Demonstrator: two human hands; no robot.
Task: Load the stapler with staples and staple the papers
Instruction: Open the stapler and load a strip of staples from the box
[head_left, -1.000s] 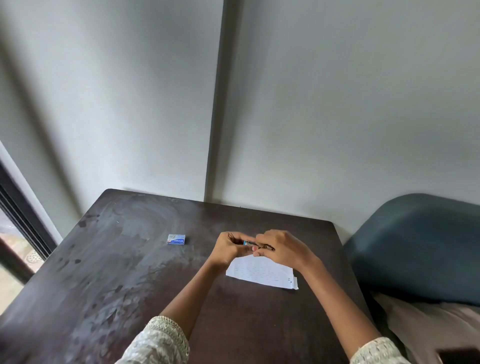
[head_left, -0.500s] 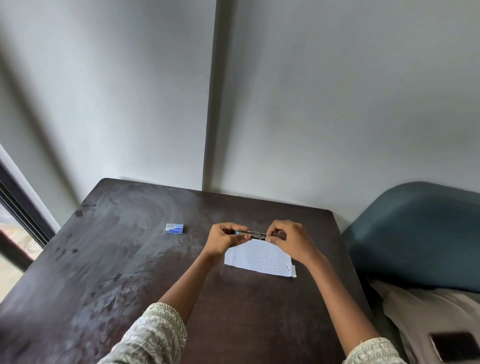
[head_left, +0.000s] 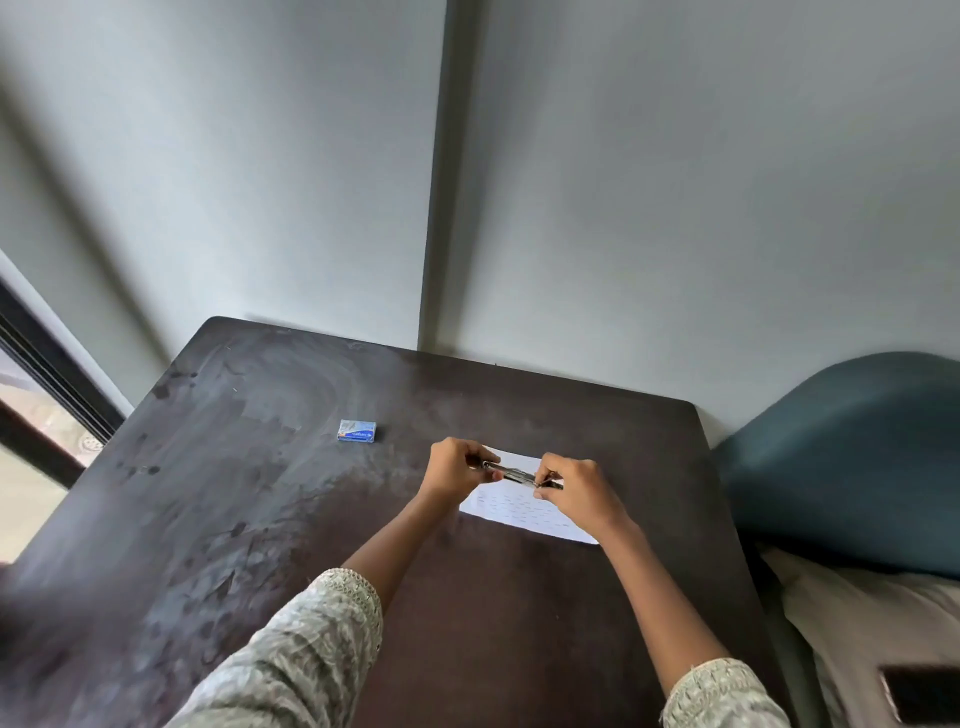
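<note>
A small dark metal stapler is stretched out long between both hands, just above the papers. My left hand pinches its left end and my right hand pinches its right end. Under the hands lie the white papers with faint lines of writing, flat on the dark table. A small blue staple box sits on the table to the left of my hands, apart from them. I cannot tell whether staples are inside the stapler.
The grey wall stands right behind the table's far edge. A blue-green cushioned chair is close on the right, with a dark phone lying on pale cloth at the lower right. A window frame runs along the left.
My hands have drawn apart, and the stapler now spans between them at fuller length. The view has shifted down a little; the papers and the box have stayed put.
</note>
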